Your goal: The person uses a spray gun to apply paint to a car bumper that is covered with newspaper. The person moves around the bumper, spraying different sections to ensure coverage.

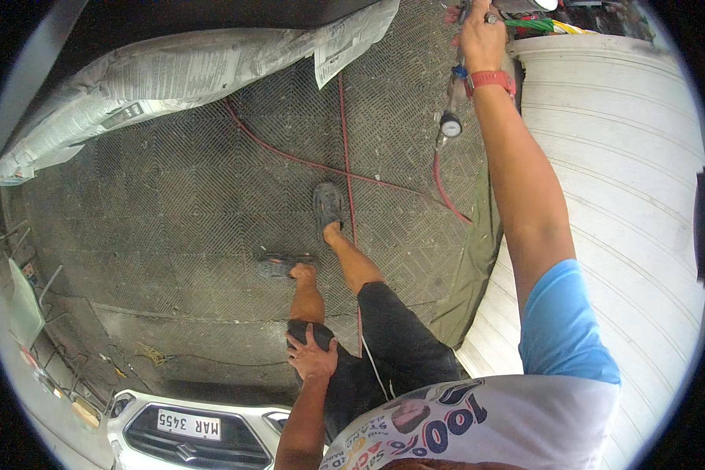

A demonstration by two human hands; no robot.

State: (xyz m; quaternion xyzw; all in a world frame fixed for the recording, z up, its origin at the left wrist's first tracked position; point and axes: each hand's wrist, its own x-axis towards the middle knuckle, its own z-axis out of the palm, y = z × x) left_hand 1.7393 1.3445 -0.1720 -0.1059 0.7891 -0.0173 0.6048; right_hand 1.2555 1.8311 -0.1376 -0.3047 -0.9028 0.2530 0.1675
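At the far right, my right hand (484, 41) is closed around a metal spray gun (490, 18), only part of which shows past the fingers. Below the hand, a blue fitting (459, 71) and a round pressure gauge (450, 124) hang beside the wrist. From the gauge, a red air hose (440, 176) drops toward the floor. My left hand (312, 356) rests on my thigh with its fingers spread, holding nothing.
A newspaper-covered panel (172, 70) spans the upper left. More red hose (345, 133) crosses the textured floor (172, 211) near my feet. A white ribbed shutter (611, 172) stands on the right with a green cloth (474, 274) along it. A white car (196, 427) is at lower left.
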